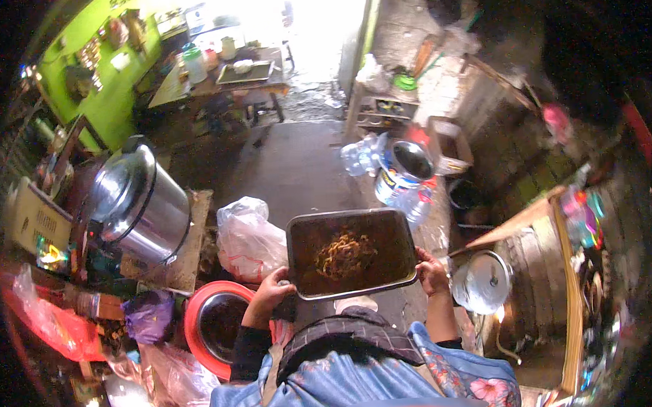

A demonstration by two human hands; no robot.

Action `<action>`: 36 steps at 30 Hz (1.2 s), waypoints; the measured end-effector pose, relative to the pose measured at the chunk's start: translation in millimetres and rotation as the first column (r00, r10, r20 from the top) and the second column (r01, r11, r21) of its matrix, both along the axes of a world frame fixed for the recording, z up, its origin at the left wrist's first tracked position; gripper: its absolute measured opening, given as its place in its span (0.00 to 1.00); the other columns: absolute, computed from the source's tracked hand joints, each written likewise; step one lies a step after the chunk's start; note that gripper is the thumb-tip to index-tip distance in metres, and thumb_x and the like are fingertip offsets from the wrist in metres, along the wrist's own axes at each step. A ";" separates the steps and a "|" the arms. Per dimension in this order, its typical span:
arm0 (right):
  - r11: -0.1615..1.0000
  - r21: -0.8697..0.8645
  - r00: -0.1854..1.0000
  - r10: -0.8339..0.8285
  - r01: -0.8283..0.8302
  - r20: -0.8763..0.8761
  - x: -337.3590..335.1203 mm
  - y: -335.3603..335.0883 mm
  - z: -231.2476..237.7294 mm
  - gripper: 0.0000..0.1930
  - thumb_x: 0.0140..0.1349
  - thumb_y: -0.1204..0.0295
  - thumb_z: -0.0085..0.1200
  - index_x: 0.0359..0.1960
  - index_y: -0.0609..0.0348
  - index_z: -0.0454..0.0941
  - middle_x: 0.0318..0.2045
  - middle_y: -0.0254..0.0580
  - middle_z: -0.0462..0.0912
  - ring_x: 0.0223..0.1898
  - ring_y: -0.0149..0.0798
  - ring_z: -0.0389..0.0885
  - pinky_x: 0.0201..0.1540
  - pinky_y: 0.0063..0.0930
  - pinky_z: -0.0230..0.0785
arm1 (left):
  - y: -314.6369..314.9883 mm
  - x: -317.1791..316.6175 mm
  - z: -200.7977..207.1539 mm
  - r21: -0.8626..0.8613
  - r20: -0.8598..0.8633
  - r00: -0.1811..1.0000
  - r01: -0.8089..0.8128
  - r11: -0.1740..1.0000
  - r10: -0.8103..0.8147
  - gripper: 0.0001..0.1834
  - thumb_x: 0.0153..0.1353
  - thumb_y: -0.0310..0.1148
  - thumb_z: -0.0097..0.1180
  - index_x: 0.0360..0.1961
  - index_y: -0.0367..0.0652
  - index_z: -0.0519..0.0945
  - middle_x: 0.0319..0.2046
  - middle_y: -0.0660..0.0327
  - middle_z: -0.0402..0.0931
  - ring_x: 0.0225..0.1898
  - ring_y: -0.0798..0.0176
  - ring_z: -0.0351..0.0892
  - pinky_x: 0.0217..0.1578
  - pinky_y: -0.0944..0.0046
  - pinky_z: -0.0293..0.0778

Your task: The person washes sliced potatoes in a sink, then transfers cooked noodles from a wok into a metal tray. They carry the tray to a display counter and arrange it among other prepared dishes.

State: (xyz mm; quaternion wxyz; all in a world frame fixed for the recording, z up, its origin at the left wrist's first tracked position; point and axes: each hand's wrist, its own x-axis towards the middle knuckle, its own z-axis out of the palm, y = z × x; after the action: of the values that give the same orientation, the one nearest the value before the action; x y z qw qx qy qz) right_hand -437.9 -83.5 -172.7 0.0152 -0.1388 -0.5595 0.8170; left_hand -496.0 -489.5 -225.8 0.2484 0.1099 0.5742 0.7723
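Left hand (273, 291) and right hand (433, 273) curl around opposite ends of a rectangular baking tray (394, 262) of brown food (346, 254), held forward above the grey floor (296, 165); far left, a worktop (167, 92) stands near a green wall (112, 89).

A dark rectangular tray (397, 255) faces upward; one loose brown heap (347, 255) lies inside, nearer to its left edge.

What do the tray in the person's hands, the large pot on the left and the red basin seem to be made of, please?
Tray: probably metal, dark inside, with a shiny rim.
Large pot: likely polished metal, judging by its silvery wall and bright reflections.
Red basin: probably smooth plastic, judging by its even colour; enamel is possible.
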 end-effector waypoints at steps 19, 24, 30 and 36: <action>0.895 -0.023 0.891 0.440 -0.445 -0.108 -464.0 1.1 73.2 0.31 0.43 0.81 0.43 0.55 0.71 0.60 0.48 0.48 0.72 0.40 0.34 0.77 0.39 0.21 0.70 | 9.7 -307.7 53.1 0.026 0.116 0.896 -0.435 0.900 0.429 0.24 0.46 0.22 0.53 0.49 0.35 0.66 0.40 0.60 0.72 0.34 0.69 0.75 0.37 0.71 0.70; 0.882 -0.013 0.877 0.468 -0.472 -0.109 -576.0 -39.7 79.9 0.31 0.40 0.82 0.43 0.54 0.72 0.62 0.51 0.49 0.70 0.51 0.40 0.70 0.52 0.27 0.62 | -21.2 -401.0 71.9 0.069 0.089 0.887 -0.460 0.885 0.454 0.24 0.46 0.23 0.55 0.48 0.37 0.67 0.38 0.64 0.71 0.33 0.73 0.72 0.36 0.74 0.69; 0.852 -0.031 0.852 0.521 -0.522 -0.052 -703.0 -100.4 92.6 0.32 0.40 0.82 0.42 0.54 0.73 0.61 0.50 0.51 0.71 0.48 0.41 0.72 0.50 0.27 0.64 | -72.2 -497.5 62.2 0.039 0.155 0.848 -0.518 0.854 0.507 0.24 0.45 0.26 0.59 0.46 0.37 0.67 0.34 0.67 0.69 0.30 0.77 0.69 0.33 0.76 0.67; 0.761 0.016 0.760 0.648 -0.648 -0.048 -830.5 -183.6 88.2 0.32 0.40 0.81 0.41 0.55 0.75 0.59 0.50 0.51 0.70 0.50 0.41 0.71 0.51 0.28 0.64 | -120.4 -571.9 45.7 0.084 0.102 0.787 -0.617 0.783 0.609 0.21 0.46 0.27 0.58 0.43 0.42 0.69 0.29 0.70 0.71 0.27 0.76 0.71 0.29 0.76 0.67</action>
State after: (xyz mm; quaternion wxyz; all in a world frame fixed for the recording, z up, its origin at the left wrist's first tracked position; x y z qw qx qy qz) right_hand -1268.3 -267.1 -84.5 -0.2539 0.0836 -0.5717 0.7757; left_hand -1067.9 -609.9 -180.0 -0.0028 -0.0954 0.5253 0.8456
